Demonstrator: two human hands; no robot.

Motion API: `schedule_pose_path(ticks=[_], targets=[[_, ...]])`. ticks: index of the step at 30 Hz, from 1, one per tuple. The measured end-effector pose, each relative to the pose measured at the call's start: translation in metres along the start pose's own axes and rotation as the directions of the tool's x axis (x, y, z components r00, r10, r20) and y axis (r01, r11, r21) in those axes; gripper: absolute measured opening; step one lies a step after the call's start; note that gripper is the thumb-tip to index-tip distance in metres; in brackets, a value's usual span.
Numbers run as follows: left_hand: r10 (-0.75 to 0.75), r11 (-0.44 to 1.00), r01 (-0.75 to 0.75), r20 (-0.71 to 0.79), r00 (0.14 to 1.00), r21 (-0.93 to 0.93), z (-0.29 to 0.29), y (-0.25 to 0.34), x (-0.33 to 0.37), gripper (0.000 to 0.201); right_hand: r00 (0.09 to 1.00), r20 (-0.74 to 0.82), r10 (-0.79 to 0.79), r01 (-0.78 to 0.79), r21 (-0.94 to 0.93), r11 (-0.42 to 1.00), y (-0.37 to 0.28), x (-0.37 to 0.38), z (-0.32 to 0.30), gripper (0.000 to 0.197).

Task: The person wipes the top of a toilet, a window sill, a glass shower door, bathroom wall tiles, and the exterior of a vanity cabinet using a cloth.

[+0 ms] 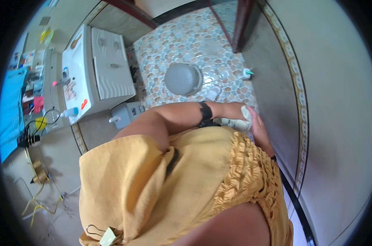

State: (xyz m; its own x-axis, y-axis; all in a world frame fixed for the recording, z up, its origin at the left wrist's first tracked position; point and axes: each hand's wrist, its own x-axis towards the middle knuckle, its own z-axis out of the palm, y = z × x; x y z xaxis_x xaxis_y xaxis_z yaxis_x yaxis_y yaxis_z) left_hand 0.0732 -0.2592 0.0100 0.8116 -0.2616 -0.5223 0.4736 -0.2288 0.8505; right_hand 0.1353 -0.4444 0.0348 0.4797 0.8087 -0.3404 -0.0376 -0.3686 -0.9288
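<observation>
So the thing in play is a small off-white piece (246, 112), way out past the ruffled edge of the yellow top (182, 172), over on the right near the wall, sitting between the two hands. The left hand (233, 110) reaches across to it, arm stretched over; its fingertips drop out of sight around the pale piece, so I can't tell if it's pinching or just resting there. The right hand (259, 128) comes up on the other side, fingers looking pretty much together rather than spread, laid along the piece's edge, but how firmly they're closed I can't tell either. My guess is it's light and fairly soft, cloth or foam maybe, so not fragile; might get slippery if wet, since the pebble-patterned floor (161, 43) has a shine to it. I'd take it by the thicker middle, thumb on one face and fingers on the other, rather than by the rounded top end. Just beneath it there's a bigger white thing (236, 124) with darker markings, possibly a shoe, but the arm and the top cut most of it off. Can't make out whether the two are touching or one piece. The right forearm's mostly hidden behind the top too.
</observation>
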Motion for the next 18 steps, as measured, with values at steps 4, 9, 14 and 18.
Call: schedule_pose_path(ticks=[4,9,14,18], targets=[[-0.064,0.892,0.077,-0.043,0.997,0.446,-0.007,-0.037,0.003,0.041,0.992,0.005,0.126,-0.119,-0.290,0.950,0.079,-0.014,-0.027,0.038],[-0.276,0.629,0.041,0.174,0.945,0.776,-0.043,-0.164,-0.042,0.051,0.887,0.183,0.423,-0.193,-0.685,0.702,0.125,-0.060,-0.042,0.038],[-0.644,0.736,0.371,0.415,0.643,0.566,-0.047,-0.113,-0.074,0.043,0.868,0.076,0.491,-0.346,-0.617,0.707,0.160,-0.080,-0.057,0.039],[-0.690,0.674,0.409,0.328,0.645,0.615,-0.065,-0.047,-0.052,0.039,0.832,-0.036,0.553,-0.492,-0.509,0.707,0.178,-0.108,-0.066,0.039]])
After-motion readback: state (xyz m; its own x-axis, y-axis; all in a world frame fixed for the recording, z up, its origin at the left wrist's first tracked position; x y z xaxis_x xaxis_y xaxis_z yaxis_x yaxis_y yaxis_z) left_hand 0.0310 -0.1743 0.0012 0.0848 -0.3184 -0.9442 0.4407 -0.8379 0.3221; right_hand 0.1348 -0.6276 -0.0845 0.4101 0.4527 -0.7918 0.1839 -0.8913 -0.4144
